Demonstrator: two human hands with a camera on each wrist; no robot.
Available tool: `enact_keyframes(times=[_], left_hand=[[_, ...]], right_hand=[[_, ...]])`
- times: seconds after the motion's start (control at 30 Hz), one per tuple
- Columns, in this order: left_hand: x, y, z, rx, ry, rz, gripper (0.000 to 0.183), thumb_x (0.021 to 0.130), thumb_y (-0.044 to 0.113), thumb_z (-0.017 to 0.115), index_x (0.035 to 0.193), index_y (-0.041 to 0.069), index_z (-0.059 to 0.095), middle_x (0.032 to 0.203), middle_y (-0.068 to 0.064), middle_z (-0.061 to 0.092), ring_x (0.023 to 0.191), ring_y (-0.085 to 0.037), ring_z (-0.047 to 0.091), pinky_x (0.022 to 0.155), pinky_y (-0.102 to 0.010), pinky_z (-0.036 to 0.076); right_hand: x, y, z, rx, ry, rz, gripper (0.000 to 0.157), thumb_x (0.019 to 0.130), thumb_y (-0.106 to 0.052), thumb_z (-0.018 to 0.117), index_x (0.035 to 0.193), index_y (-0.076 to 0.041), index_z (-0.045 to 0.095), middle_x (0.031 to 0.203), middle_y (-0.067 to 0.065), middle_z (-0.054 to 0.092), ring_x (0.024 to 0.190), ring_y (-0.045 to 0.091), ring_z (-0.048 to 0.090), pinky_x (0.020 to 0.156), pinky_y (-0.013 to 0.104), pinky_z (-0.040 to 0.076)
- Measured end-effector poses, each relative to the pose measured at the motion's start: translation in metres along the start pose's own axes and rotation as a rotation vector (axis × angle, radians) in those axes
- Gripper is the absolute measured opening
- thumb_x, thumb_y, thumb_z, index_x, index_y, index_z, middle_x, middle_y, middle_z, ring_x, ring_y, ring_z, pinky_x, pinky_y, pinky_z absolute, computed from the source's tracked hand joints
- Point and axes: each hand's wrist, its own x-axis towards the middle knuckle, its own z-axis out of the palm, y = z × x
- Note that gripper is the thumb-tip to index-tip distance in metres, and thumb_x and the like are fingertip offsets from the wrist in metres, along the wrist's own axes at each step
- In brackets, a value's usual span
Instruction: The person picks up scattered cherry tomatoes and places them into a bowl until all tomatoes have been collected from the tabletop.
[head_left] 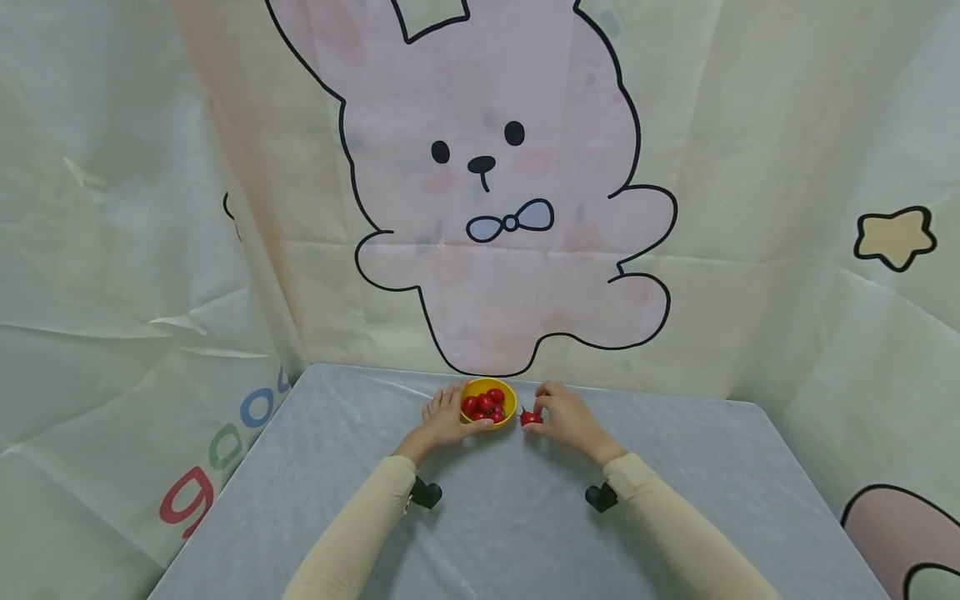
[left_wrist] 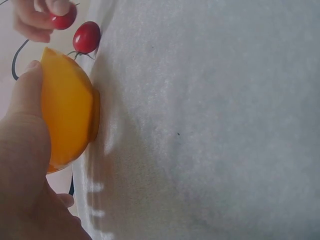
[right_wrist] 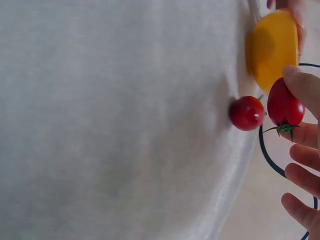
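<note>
A yellow bowl stands on the table, with several red cherry tomatoes inside. My left hand grips it from the left, the thumb along its near rim and the other fingers spread at the far side. To the right of the bowl, my right hand pinches a cherry tomato with a green stem between thumb and fingers. The left wrist view also has this held tomato raised above the cloth. A second, loose cherry tomato lies on the cloth between the bowl and my right hand.
A pale grey-blue cloth covers the table. Right behind the bowl hangs a cream curtain printed with a pink cartoon animal, and curtains also close off the left and right sides.
</note>
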Motion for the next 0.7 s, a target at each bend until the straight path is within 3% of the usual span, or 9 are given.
enact_keyframes(times=[0.4,0.7], left_hand=[[-0.001,0.002,-0.001,0.002,-0.005,-0.003,0.106,0.08,0.071,0.064,0.159,0.02,0.015,0.163,-0.019,0.023,0.15,-0.045,0.015,0.121,-0.067,0.009],[0.001,0.001,0.0,0.02,-0.002,-0.004,0.106,0.081,0.071,0.063,0.159,0.018,0.015,0.163,-0.019,0.024,0.149,-0.044,0.018,0.12,-0.067,0.011]], right_hand=[[0.018,-0.002,-0.012,0.013,0.026,0.013,0.028,0.078,-0.044,0.083,0.08,-0.017,0.073,0.114,0.007,0.063,0.106,0.025,0.056,0.094,0.042,0.053],[0.037,-0.015,-0.022,-0.002,0.056,-0.012,0.032,0.079,-0.043,0.082,0.09,-0.013,0.075,0.115,0.008,0.064,0.105,0.025,0.059,0.094,0.041,0.056]])
